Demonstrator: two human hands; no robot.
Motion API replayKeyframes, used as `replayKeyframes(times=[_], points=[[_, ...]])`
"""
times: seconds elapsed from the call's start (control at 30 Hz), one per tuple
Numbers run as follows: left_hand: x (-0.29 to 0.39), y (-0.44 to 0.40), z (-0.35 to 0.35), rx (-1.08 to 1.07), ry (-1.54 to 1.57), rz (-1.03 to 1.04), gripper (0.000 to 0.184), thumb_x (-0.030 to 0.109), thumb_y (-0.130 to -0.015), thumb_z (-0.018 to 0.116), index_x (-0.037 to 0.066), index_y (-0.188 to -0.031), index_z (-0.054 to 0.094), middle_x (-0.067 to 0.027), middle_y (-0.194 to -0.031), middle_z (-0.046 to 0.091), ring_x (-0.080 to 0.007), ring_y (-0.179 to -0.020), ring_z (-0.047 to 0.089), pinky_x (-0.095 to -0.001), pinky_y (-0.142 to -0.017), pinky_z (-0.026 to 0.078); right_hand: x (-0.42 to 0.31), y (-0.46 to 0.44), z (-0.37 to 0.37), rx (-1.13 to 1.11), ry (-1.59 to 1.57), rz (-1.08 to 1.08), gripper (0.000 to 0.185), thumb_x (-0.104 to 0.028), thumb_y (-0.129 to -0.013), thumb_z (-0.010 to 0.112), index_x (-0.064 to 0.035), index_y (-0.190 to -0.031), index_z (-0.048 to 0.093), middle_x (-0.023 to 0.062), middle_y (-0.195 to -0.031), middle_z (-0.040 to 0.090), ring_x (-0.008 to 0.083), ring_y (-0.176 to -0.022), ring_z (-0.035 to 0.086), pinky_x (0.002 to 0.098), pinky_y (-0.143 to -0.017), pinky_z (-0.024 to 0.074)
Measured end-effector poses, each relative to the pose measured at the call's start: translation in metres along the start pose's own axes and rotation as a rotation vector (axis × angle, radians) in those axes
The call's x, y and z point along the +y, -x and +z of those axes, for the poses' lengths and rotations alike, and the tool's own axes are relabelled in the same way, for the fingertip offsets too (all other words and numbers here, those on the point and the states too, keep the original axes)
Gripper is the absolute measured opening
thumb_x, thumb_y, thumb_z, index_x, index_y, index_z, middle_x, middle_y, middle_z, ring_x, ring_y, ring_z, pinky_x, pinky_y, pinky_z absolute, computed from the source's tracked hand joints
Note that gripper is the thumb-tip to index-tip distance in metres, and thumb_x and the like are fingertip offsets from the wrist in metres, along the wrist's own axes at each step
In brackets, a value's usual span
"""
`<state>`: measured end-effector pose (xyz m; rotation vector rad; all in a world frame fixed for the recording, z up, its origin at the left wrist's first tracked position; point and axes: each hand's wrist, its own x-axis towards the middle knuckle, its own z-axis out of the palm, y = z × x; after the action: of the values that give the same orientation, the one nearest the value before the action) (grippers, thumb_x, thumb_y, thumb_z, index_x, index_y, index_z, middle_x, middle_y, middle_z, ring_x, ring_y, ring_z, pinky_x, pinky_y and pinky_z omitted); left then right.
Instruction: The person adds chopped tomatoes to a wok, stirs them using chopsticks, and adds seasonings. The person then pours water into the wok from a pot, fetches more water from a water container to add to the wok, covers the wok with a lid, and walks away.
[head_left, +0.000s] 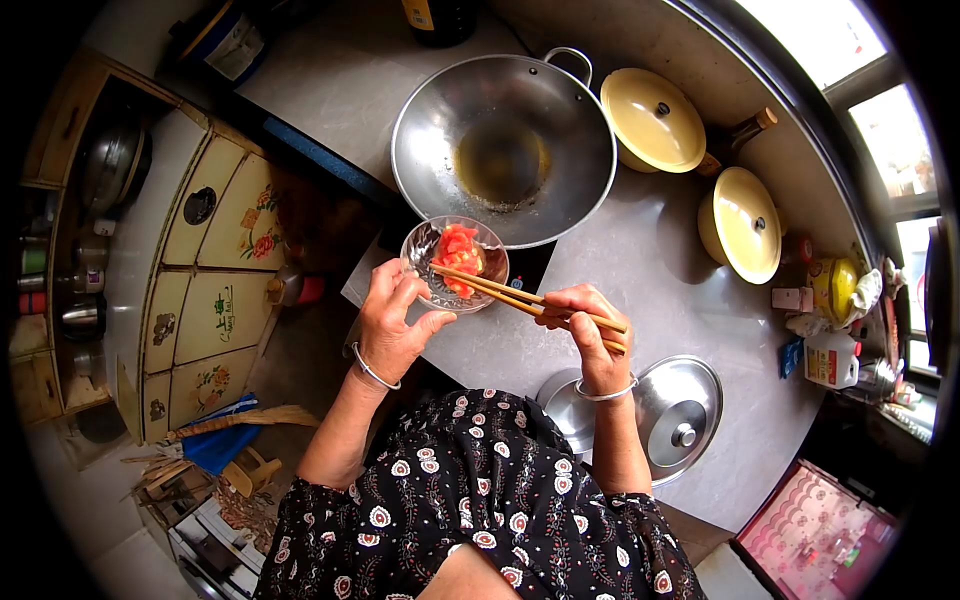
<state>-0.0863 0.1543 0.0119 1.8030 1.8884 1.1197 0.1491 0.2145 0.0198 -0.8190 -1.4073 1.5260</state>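
A clear glass bowl (415, 245) with chopped red pieces (460, 250), which look like tomato, is gripped at its left rim by my left hand (393, 318). Wooden chopsticks (510, 297) are held in my right hand (588, 335), and their tips touch the red pieces. Just beyond the bowl is a large metal wok (570, 150), with a little yellowish liquid at its bottom. The bowl overlaps the near left edge of the wok in view.
Two yellow lidded pots (655, 120) (742, 225) stand right of the wok. A metal lid (680, 415) lies near my right forearm, beside a metal bowl (567, 405). Bottles and a white jug (832, 360) line the right side. A cabinet (215, 270) stands left.
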Motion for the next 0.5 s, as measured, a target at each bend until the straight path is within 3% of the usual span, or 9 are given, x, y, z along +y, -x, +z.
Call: replayKeyframes(times=[0.5], points=[[-0.0016, -0.0008, 0.0011, -0.001, 0.004, -0.008, 0.033, 0.012, -0.056, 0.079, 0.003, -0.077, 0.055, -0.0146, -0.102, 0.053, -0.0271, -0.09, 0.055, -0.0331, -0.076, 0.047, 0.0014, -0.0012, 0.0005, 0.002, -0.005, 0.014, 0.03, -0.024, -0.09, 0.053, 0.0047, -0.097, 0.06, 0.0109, -0.087, 0.058, 0.0178, -0.078, 0.061, 0.0259, -0.067, 0.0476]])
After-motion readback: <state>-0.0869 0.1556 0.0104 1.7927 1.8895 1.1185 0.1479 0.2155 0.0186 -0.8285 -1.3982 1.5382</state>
